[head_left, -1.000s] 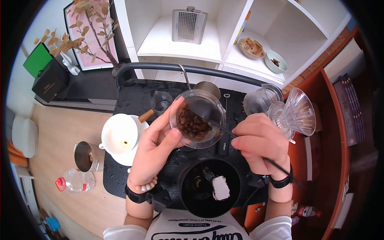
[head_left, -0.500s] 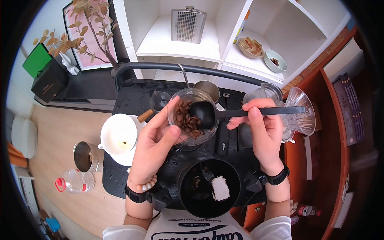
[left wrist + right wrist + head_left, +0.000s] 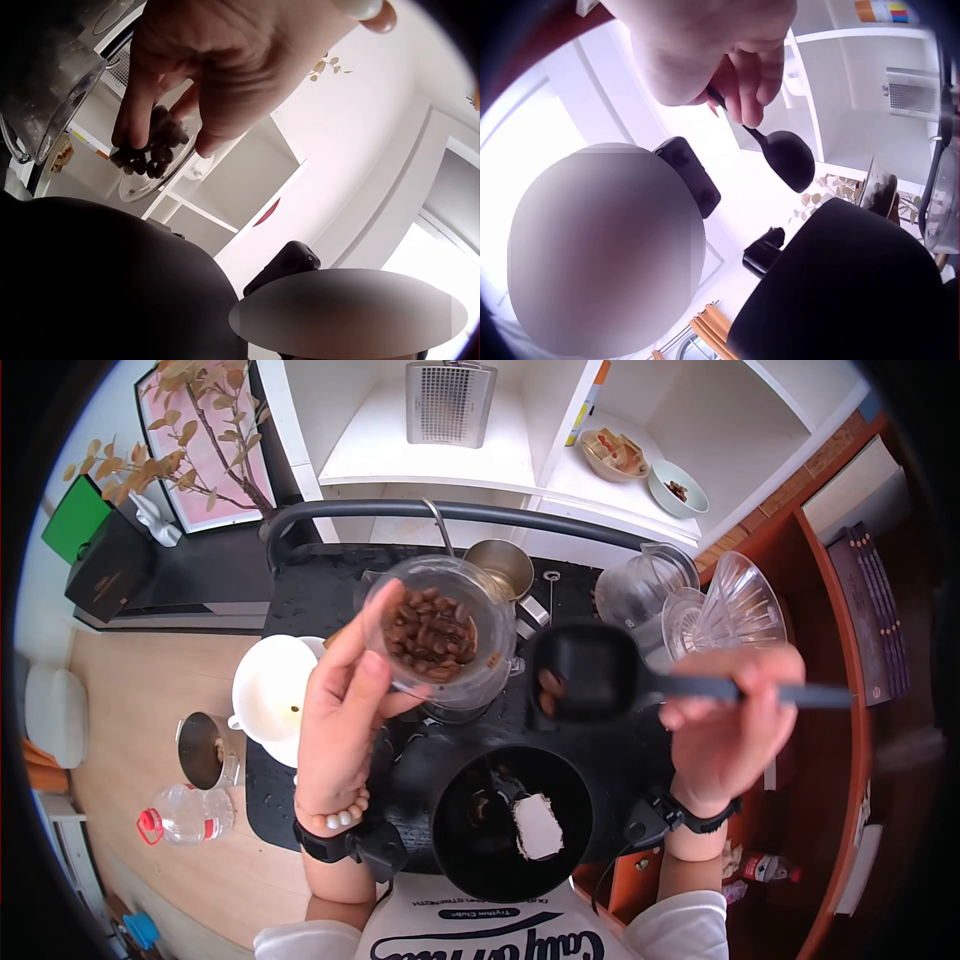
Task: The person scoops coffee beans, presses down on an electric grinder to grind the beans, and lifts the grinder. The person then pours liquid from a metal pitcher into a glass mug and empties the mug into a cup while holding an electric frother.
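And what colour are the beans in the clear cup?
Dark brown beans, clearest in the head view.

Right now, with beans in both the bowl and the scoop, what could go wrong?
The few beans in the black scoop sit at one side, so tilting your right hand could spill them. Your left hand holds the clear bowl up by its side, so a loosened grip might drop it and its beans.
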`<move>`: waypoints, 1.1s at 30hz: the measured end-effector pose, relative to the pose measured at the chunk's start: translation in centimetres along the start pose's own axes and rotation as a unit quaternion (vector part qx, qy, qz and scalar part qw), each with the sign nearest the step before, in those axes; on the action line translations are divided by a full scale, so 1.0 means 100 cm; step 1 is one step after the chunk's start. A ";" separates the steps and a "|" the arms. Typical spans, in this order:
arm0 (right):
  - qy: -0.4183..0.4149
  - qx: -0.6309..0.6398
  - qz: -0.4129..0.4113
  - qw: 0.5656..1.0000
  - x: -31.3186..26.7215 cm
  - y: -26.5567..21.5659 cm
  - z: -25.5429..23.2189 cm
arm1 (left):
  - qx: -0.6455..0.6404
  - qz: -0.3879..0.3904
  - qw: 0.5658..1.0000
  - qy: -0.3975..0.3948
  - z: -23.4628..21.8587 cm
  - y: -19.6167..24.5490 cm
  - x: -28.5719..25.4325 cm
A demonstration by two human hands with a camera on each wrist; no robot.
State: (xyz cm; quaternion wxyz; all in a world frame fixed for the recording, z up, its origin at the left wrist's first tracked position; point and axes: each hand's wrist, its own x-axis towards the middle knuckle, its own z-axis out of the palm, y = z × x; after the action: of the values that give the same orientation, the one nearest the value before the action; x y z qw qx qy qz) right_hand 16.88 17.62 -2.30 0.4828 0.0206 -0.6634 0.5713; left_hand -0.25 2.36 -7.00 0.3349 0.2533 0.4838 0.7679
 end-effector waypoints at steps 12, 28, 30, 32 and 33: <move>-0.223 -0.244 -0.178 0.927 -0.029 -0.031 -0.006 | -0.015 0.032 0.999 0.034 -0.002 0.006 -0.004; -0.052 -0.127 -0.196 0.971 -0.030 -0.027 -0.012 | -0.029 0.045 0.998 0.017 -0.004 0.007 -0.010; 0.030 -0.143 -0.181 0.973 -0.017 -0.027 -0.003 | -0.036 0.035 0.999 -0.001 -0.004 0.006 -0.010; 0.021 -0.135 -0.104 0.985 -0.004 -0.029 0.004 | -0.033 0.031 0.999 -0.009 -0.004 0.004 -0.009; -0.014 -0.123 -0.049 0.991 0.002 -0.030 0.005 | -0.030 0.025 0.999 -0.020 -0.003 0.004 -0.008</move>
State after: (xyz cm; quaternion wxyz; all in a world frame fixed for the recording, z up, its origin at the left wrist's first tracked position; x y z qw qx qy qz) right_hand 18.19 16.28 0.16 0.4993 0.0017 -0.7335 0.4611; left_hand -0.06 1.47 -6.81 0.3326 0.2704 0.4475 0.7849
